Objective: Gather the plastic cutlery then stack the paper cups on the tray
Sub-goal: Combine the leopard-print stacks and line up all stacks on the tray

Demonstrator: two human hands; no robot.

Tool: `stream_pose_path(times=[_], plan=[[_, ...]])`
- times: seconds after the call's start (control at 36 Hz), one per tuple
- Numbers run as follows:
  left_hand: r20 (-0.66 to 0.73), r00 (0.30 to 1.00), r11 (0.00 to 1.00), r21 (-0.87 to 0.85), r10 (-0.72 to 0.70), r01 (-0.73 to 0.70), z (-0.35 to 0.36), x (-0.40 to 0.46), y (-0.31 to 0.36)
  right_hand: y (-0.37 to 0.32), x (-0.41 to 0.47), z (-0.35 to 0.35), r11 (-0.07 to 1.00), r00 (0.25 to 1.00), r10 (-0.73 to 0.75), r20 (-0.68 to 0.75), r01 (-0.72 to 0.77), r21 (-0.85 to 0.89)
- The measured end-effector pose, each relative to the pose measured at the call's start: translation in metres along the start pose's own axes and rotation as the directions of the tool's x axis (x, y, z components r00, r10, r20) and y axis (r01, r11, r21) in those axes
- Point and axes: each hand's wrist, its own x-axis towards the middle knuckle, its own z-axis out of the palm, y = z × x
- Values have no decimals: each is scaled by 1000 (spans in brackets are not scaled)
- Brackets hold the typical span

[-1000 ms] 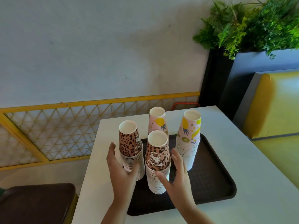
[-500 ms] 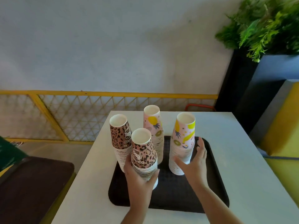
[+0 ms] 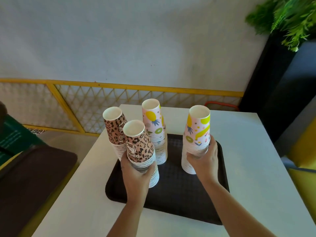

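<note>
Several upside-down stacks of paper cups stand on a black tray (image 3: pixel 172 199) on the white table. My left hand (image 3: pixel 136 175) wraps around the near leopard-print stack (image 3: pixel 138 144). A second leopard-print stack (image 3: pixel 114 129) stands just behind it at the tray's left edge. My right hand (image 3: pixel 204 159) grips the fruit-print stack (image 3: pixel 196 132) on the right. Another fruit-print stack (image 3: pixel 154 124) stands at the back middle, untouched. No plastic cutlery is in view.
The white table (image 3: pixel 253 168) ends near a grey wall with a yellow lattice rail (image 3: pixel 119 100). A dark brown seat (image 3: pixel 30 177) lies to the left. A yellow bench (image 3: pixel 306 151) and a dark planter with green foliage (image 3: pixel 290 17) are on the right.
My left hand has closed around the near leopard-print stack. My right hand moved from the middle to the right fruit-print stack and closed on it. The view shifted left.
</note>
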Motion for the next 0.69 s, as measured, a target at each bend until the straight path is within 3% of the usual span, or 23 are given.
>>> stream_pose_path(times=[0.14, 0.25, 0.33, 0.44, 0.69], plan=[[4, 1000, 1000, -12, -5, 5, -2, 3, -2, 5, 0, -1, 999, 996, -7, -85, 4, -40], [24, 1000, 1000, -17, -11, 11, -4, 3, -6, -1, -38, 1, 982, 942, -188, -278, 183, -44], [48, 999, 1000, -13, -17, 18, -5, 7, -11, -17, -59, 14, 952, 946, -294, -138, 303, 46], [67, 998, 1000, -18, -4, 6, -6, 11, -12, -42, -43, 44, 943, 938, -320, 131, 302, 139], [101, 992, 997, 8, 73, -74, -11, 18, -18, -80, 17, 87, 973, 952, -160, 262, 107, 207]])
